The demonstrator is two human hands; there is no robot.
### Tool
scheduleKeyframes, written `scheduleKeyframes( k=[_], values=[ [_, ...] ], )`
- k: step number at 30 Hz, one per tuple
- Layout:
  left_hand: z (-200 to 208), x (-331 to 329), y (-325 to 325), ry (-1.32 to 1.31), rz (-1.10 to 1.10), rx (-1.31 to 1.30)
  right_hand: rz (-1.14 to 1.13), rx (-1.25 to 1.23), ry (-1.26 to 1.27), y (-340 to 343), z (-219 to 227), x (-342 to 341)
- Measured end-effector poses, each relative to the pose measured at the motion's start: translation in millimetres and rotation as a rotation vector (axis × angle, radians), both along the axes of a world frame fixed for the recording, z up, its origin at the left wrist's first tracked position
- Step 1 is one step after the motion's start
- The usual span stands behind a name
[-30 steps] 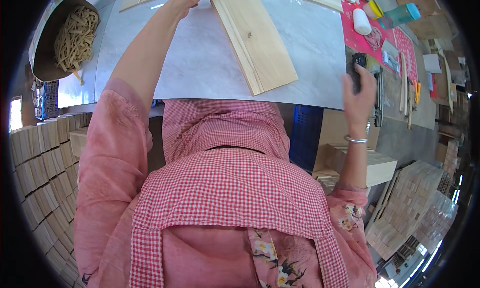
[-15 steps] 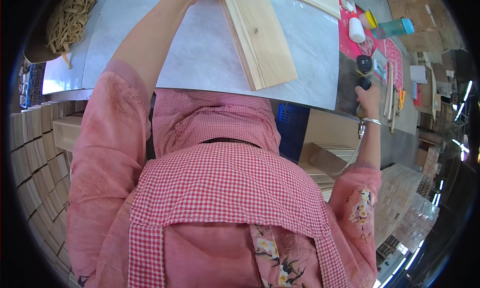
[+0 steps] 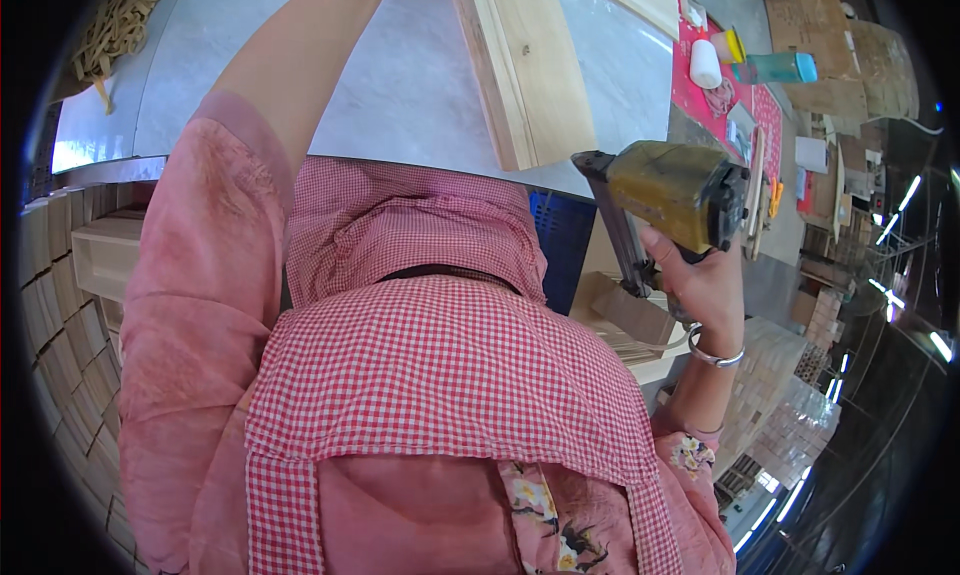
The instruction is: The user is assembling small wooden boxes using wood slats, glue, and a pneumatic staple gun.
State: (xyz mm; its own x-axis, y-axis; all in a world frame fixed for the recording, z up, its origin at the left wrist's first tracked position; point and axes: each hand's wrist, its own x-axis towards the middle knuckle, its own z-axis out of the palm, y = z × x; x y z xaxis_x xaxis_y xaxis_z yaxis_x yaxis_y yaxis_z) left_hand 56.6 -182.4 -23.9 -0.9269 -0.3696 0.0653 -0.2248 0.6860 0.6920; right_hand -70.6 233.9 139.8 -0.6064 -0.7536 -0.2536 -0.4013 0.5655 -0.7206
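Observation:
My right hand (image 3: pixel 708 287) is closed around the grip of a yellow and black pneumatic nail gun (image 3: pixel 665 187). I hold the gun up in front of the table's near edge, its nose pointing left toward the end of a pale wooden piece (image 3: pixel 545 80). That piece, boards joined along their length, lies on the grey marbled tabletop (image 3: pixel 400 95) and runs up to the top edge of the view. My left forearm (image 3: pixel 305 60) reaches to the upper edge beside it; the left hand itself is cut off, so its fingers are hidden.
Another pale board (image 3: pixel 635 0) lies at the far right of the table. Beyond are a white bottle (image 3: pixel 705 65), a teal bottle (image 3: pixel 780 68) and a pink mat (image 3: pixel 690 85). A bundle of tan strips (image 3: pixel 120 25) sits far left, stacked wood (image 3: pixel 60 305) below.
My right hand has lifted the nail gun from the table's right side and brought it nearer and left. The wooden piece stays nearly in place; my left hand has slipped out of view.

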Motion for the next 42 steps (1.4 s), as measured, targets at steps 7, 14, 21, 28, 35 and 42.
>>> scheduleKeyframes(
  k=[7,14,21,28,35,42],
  values=[
    [-0.5,8.9,9.9,0.0,-0.035,0.012,0.168,-0.015,0.059,-2.7,-12.9,3.8],
    [4.7,12.3,21.0,-0.016,-0.081,0.009,0.138,-0.021,0.007,-1.4,-13.7,5.3],
    [12.4,10.3,33.5,-0.034,-0.144,-0.005,0.046,0.026,-0.054,-4.6,-14.1,12.1],
    [31.3,3.3,50.4,-0.042,-0.237,-0.043,0.0,0.103,-0.007,-6.4,-9.5,23.5],
    [60.7,2.3,60.9,-0.064,-0.303,-0.12,-0.112,0.009,-0.013,12.0,-13.4,24.6],
    [61.3,-20.0,141.5,0.274,-0.478,-0.747,-0.321,-0.01,-0.093,38.0,-14.3,21.5]
  ],
)
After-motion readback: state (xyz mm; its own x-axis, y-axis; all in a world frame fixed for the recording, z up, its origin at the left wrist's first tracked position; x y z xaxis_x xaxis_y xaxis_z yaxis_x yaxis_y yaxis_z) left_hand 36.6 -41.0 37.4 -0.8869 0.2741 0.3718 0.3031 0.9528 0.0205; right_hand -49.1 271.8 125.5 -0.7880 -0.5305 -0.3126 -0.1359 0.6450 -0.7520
